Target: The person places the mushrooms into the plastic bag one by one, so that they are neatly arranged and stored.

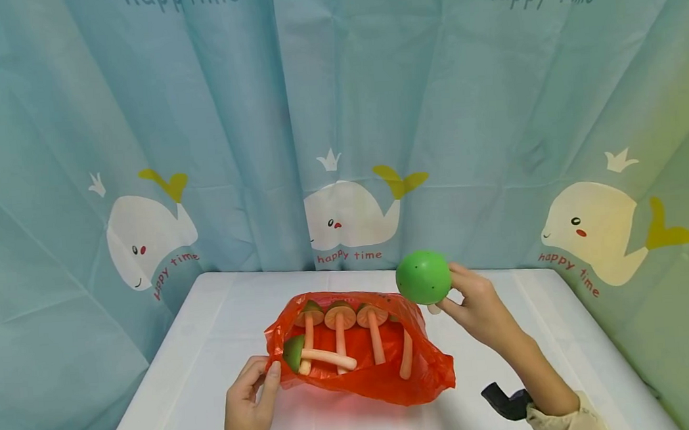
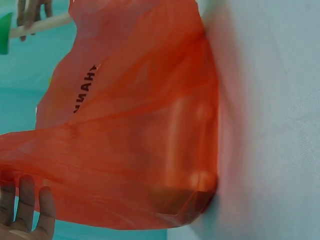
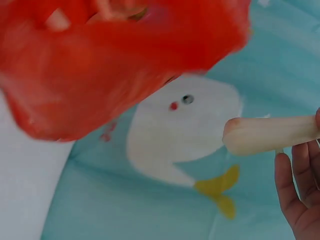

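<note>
A red plastic bag [image 1: 385, 390] lies on the table with its mouth spread toward me. Several toy mushrooms with green caps and pale stems are inside; one mushroom [image 1: 329, 358] lies crosswise at the left, over others. My left hand [image 1: 250, 401] pinches the bag's left edge between thumb and fingers. Above the bag's right side, my right hand [image 1: 481, 304] holds another mushroom [image 1: 423, 277], its round green cap toward me. That mushroom's pale stem [image 3: 270, 135] shows in the right wrist view, apart from the bag. Dark lettering [image 2: 86, 89] marks the bag in the left wrist view.
The bag rests on a white-covered table [image 1: 177, 383]. A light blue curtain [image 1: 338, 110] printed with whales hangs behind the table and along its sides. A black curved piece [image 1: 508, 402] is at my right wrist, by a beige sleeve [image 1: 570, 418].
</note>
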The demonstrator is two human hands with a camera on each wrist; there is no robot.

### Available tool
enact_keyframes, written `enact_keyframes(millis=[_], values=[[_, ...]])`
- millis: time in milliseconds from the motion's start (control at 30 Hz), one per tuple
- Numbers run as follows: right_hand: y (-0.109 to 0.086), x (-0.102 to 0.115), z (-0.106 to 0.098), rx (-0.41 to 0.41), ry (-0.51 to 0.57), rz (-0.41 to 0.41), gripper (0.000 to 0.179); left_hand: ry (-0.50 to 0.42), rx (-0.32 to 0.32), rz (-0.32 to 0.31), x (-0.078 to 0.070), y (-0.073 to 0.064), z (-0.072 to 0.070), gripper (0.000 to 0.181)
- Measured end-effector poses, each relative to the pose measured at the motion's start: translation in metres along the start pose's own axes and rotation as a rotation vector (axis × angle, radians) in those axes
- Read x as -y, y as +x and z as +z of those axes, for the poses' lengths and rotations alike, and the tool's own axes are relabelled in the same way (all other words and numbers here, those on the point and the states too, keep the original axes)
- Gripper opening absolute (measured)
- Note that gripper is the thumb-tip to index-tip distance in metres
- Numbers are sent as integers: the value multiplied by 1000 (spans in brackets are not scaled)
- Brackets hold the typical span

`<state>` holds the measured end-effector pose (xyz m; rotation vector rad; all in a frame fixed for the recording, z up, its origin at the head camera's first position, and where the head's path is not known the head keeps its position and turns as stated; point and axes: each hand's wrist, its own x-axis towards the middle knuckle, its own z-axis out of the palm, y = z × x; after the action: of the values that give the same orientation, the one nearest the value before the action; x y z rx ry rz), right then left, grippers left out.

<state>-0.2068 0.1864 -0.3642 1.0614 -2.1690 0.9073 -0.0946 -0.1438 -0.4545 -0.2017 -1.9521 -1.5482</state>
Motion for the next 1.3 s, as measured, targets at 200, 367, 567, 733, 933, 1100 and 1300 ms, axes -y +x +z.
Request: enact_keyframes(millis=[200, 367, 567, 733, 933, 1100, 1300], values=[[9, 27, 7, 42, 60, -81, 28, 9, 10, 0, 0, 0, -1, 13], [13, 47, 16, 94, 97, -131, 20, 8, 7, -40, -2, 0, -1, 11], [13, 60, 33, 186, 76, -121, 33, 32, 4, -79, -4, 0, -1, 10], [10, 65, 50, 315, 42, -92, 26, 19, -2, -85, -4, 0, -1, 11], [10, 63, 72, 511, -34, -63, 19, 4, -4, -73, -5, 0, 0, 12], [15, 60, 91, 592, -83, 6, 12, 28, -9, -89, -6, 0, -1, 10], [19, 47, 115, 583, -149, 88, 11, 32, -9, -99, -6, 0, 0, 10]])
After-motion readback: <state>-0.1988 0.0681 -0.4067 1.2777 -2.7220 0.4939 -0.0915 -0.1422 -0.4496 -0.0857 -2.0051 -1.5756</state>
